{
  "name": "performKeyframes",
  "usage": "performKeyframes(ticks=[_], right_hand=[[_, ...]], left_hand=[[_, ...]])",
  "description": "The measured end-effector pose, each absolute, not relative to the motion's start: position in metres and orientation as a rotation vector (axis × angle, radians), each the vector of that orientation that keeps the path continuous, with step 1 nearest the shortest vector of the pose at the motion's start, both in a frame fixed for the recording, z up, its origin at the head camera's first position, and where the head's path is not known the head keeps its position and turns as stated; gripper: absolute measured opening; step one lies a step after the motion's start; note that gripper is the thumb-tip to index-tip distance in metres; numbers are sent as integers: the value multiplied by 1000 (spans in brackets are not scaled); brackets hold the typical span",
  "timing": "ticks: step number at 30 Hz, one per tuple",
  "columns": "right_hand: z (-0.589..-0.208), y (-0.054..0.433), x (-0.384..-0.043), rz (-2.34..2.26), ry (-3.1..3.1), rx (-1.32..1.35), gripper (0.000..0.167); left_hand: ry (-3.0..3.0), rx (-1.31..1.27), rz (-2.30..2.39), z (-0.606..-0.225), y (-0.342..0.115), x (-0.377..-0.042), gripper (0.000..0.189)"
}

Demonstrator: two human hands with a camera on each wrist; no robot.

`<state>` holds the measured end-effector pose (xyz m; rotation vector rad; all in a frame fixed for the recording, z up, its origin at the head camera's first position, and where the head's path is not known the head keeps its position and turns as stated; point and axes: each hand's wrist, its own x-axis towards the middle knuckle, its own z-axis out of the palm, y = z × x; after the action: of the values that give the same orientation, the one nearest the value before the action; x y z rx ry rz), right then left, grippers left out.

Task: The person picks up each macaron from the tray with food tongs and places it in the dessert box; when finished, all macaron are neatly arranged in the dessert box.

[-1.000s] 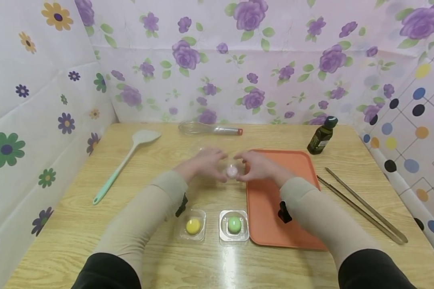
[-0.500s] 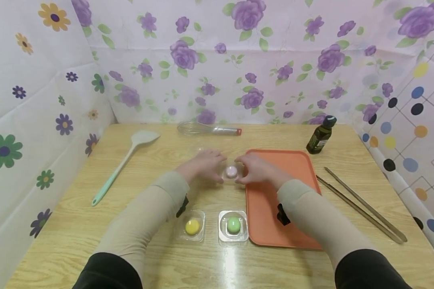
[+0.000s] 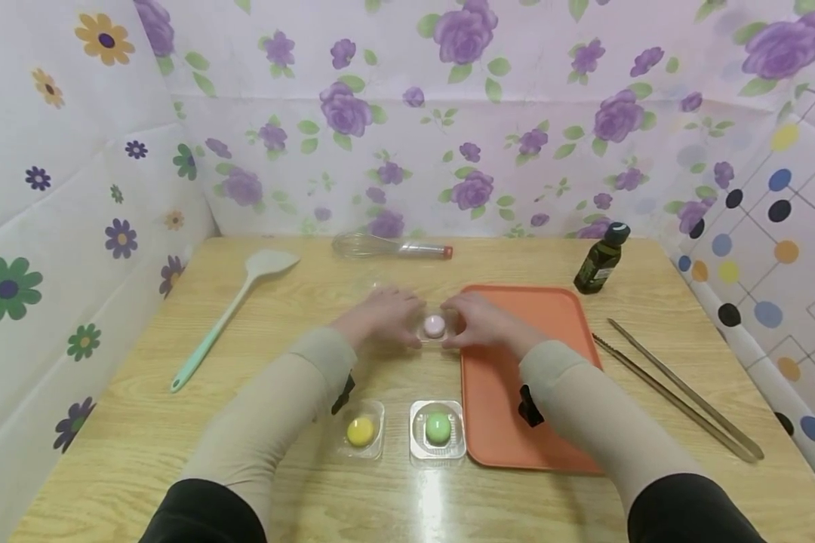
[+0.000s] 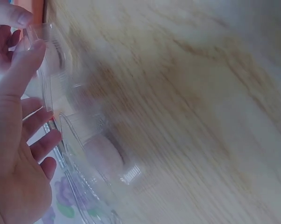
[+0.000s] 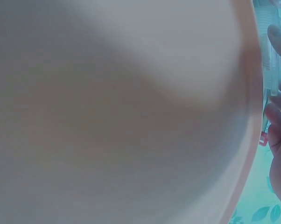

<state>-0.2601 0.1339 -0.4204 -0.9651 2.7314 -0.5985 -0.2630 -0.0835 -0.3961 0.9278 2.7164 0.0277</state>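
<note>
Between my two hands, at the middle of the table in the head view, is a small clear plastic box (image 4: 51, 32) with a pale pink ball-shaped piece (image 3: 435, 326) inside. My left hand (image 3: 385, 317) pinches the box's left side, thumb in front and fingers behind. From the other side, over the tray's back left corner, my right hand (image 3: 482, 320) pinches it too. Behind the left hand lies another clear box, mostly hidden in the head view; the left wrist view shows its pinkish piece (image 4: 104, 155). Closer to me stand clear boxes with a yellow piece (image 3: 361, 431) and a green piece (image 3: 438, 427).
An orange tray (image 3: 516, 422) lies under the right forearm. Long metal tongs (image 3: 679, 392) rest right of it, with a dark bottle (image 3: 601, 259) behind. A whisk (image 3: 392, 246) lies at the back, and a turner (image 3: 234, 309) at the left.
My hands stay around the box with the pink piece and hold almost still, after slight blur a second ago. The whole head view shifts slightly; the other objects stay put.
</note>
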Motion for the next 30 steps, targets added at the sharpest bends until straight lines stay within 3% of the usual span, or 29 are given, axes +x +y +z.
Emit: performKeyframes(ticks=[12, 30], right_hand=[[-417, 133, -264, -625, 2693, -879, 84], [-409, 135, -262, -711, 2740, -846, 87]], left_hand=[[2785, 843, 200, -389, -120, -271, 84], [2931, 428, 400, -397, -158, -289, 88]])
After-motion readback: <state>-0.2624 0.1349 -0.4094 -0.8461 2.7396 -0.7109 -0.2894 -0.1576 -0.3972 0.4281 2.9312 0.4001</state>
